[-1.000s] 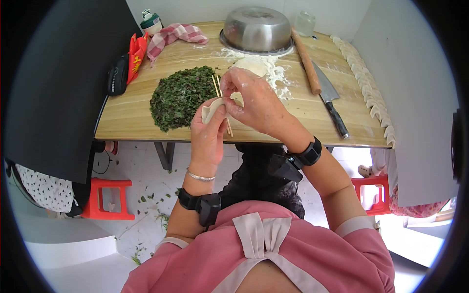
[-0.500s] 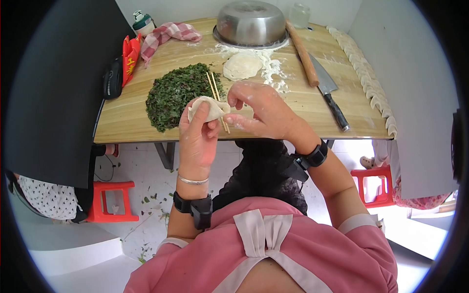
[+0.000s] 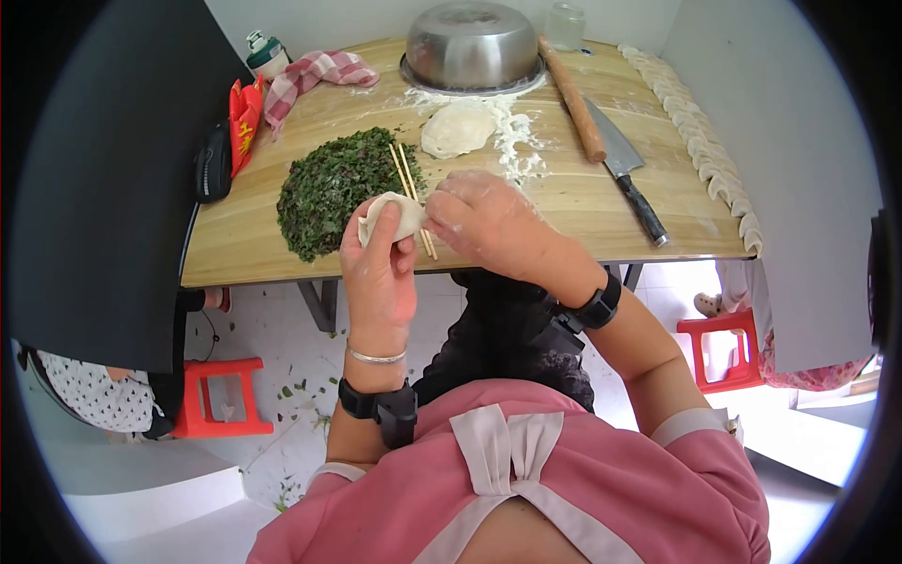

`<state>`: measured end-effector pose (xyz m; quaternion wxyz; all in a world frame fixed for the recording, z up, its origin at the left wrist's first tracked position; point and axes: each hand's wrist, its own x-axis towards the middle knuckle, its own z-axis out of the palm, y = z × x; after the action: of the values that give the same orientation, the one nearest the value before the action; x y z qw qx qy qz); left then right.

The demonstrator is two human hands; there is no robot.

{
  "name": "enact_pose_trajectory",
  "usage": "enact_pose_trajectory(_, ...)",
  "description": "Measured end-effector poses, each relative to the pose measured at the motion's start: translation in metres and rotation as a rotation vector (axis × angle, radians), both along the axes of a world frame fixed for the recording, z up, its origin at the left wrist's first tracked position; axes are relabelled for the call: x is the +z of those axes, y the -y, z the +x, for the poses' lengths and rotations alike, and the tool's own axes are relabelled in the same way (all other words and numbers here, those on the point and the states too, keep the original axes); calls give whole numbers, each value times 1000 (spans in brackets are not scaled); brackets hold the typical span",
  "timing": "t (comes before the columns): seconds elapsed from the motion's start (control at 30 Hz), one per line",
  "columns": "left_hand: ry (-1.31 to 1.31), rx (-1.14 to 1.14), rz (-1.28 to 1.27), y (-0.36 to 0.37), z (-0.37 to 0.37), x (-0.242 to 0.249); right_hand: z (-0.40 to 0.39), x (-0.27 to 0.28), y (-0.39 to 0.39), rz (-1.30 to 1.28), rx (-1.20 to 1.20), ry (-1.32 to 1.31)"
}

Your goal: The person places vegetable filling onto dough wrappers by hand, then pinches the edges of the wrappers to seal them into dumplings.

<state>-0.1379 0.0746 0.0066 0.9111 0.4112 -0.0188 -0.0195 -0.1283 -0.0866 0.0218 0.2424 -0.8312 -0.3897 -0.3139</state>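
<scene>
A folded dumpling [image 3: 400, 216] is held between the thumb and fingers of my left hand [image 3: 378, 258], just above the table's front edge. My right hand [image 3: 484, 221], dusted with flour, is closed in a pinch at the dumpling's right end. Behind my left hand lies a heap of chopped greens [image 3: 329, 183]. Two chopsticks [image 3: 406, 179] lean along its right side, their lower ends partly behind the dumpling. Beyond my right hand lie flat round dough wrappers [image 3: 458, 129] beside scattered flour [image 3: 512, 141].
A rolling pin [image 3: 571, 99] lies against a knife [image 3: 615, 150] on the right. A row of dumplings [image 3: 695, 132] lines the right edge. An upturned metal basin [image 3: 474, 47], a glass jar [image 3: 565, 26], a checked cloth [image 3: 315, 80] and a bottle [image 3: 268, 56] stand or lie at the back.
The fingers of my right hand, apart before, have closed on the dumpling's right end. My left hand still holds the dumpling. The whole view has shifted slightly.
</scene>
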Motion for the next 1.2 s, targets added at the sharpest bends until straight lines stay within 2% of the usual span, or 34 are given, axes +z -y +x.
enact_pose_trajectory(0.13, -34, 28, 39, 0, -2, -2, -4, -7, 2, -89, 55, 66)
enact_pose_trajectory(0.17, -33, 31, 53, 2, -3, -3, -4, -14, 2, -140, -5, 25)
enact_pose_trajectory(0.33, 20, -2, 120, 5, -8, -9, -8, -25, 6, 11, 2, 33)
enact_pose_trajectory(0.4, 28, 3, 121, 8, -7, -9, -15, -21, 8, 47, -26, -136)
enact_pose_trajectory(0.63, 7, 53, 205, 19, -14, -4, -20, -23, 12, 182, -72, -76)
enact_pose_trajectory(0.9, 56, -10, 274, 22, -18, -5, -20, -24, 11, 137, -99, -145)
enact_pose_trajectory(1.2, 31, -18, 230, 22, -18, -9, -20, -27, 18, 75, -46, -120)
